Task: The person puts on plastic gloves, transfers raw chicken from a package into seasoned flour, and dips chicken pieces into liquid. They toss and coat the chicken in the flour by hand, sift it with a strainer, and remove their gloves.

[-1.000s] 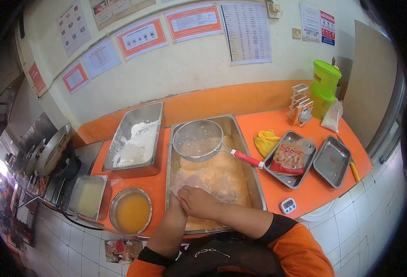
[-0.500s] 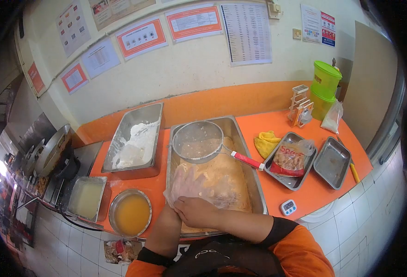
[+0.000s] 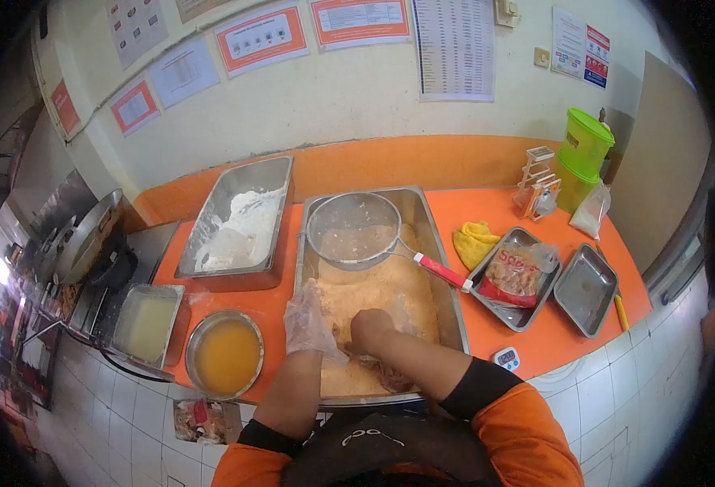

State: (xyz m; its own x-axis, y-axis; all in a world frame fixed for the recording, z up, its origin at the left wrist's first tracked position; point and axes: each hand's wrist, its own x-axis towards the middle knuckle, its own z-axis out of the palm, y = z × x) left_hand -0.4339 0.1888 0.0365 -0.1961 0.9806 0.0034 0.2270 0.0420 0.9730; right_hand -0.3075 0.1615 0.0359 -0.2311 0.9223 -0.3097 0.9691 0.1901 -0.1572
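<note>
Orange table (image 3: 487, 207) below us! Our left hand (image 3: 307, 329), in clear plastic (image 3: 299, 312), and right hand (image 3: 371, 331) are at the floury tray (image 3: 448, 312); open or closed, we can't tell.

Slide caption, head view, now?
Plastic-covered left hand and right hand over a metal tray of orange powder, sieve at far end.

head cam | above worktop (image 3: 479, 207), near | faces forward and down | wide fisheye view
</note>
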